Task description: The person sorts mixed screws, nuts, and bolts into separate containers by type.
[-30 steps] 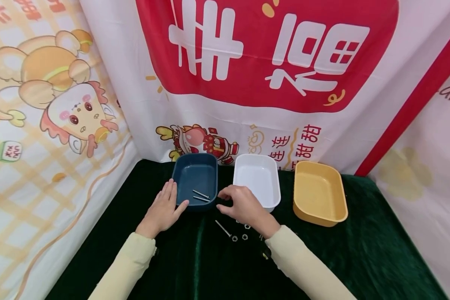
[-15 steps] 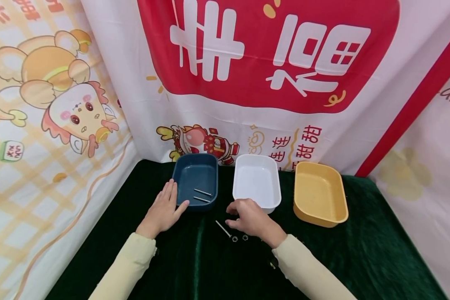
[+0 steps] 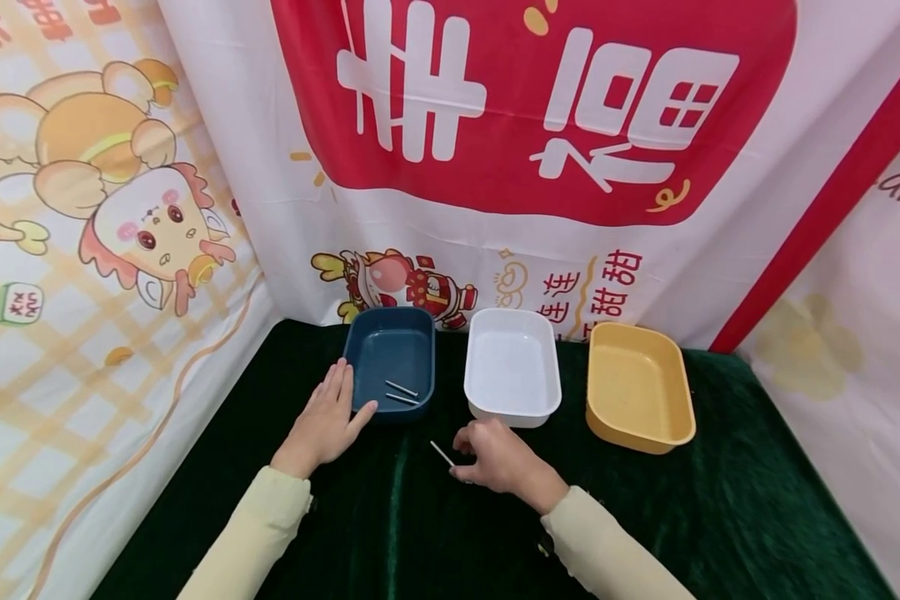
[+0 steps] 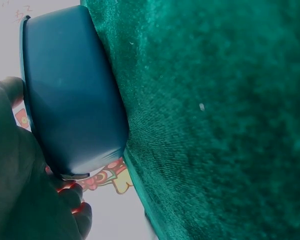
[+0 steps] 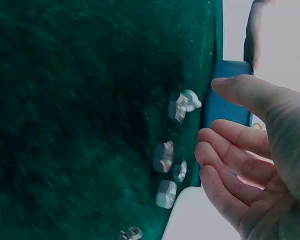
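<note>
My left hand (image 3: 322,427) rests with straight fingers along the left rim of the dark blue box (image 3: 390,350); the left wrist view shows its thumb and fingers at the box (image 4: 72,90). Two bolts (image 3: 402,388) lie inside that box. My right hand (image 3: 501,458) is low over the cloth in front of the white box, fingers loosely bent, thumb and fingertips apart. Beside its thumb lies a bolt (image 3: 441,453), partly hidden by the hand. Several metal nuts (image 5: 166,194) are on the cloth in the right wrist view, blurred; the hand covers them in the head view.
The white box (image 3: 513,358) stands in the middle, the yellow box (image 3: 640,383) to its right, both with nothing visible inside. Dark green cloth (image 3: 450,550) covers the table. Printed fabric (image 3: 390,225) hangs behind and at the sides.
My right hand has moved from near the blue box's right front corner toward the right and nearer the body, down beside the bolt. The left hand has stayed at the box.
</note>
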### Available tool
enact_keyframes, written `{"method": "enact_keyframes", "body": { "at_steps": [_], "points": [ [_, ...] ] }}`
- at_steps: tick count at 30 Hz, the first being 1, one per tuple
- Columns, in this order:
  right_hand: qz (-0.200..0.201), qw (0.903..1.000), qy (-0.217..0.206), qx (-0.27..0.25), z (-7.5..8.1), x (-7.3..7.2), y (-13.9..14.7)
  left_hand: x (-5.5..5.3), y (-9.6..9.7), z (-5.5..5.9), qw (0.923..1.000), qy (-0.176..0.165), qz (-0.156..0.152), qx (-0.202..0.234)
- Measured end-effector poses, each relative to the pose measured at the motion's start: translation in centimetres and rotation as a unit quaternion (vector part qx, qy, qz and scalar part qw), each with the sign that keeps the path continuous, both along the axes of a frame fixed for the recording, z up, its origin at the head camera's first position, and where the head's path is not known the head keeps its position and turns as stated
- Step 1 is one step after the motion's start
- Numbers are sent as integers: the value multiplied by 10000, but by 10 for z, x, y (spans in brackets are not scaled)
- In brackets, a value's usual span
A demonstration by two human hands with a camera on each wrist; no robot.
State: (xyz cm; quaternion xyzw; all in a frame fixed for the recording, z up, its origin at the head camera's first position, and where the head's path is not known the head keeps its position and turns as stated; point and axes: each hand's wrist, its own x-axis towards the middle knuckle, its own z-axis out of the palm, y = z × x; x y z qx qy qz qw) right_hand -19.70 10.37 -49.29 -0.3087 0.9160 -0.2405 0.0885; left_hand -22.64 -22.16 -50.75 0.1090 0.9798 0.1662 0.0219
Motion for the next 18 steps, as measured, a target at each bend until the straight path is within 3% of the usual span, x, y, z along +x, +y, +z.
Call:
{"method": "enact_keyframes", "body": {
  "at_steps": [4,18],
  "points": [
    [-46,9998,-175,20,-6,4,-3,2,0,1,10000,36,10,5],
    [-183,9995,-199,182,-15,7,-8,4,2,5,10000,20,22,-18]
  ]
}}
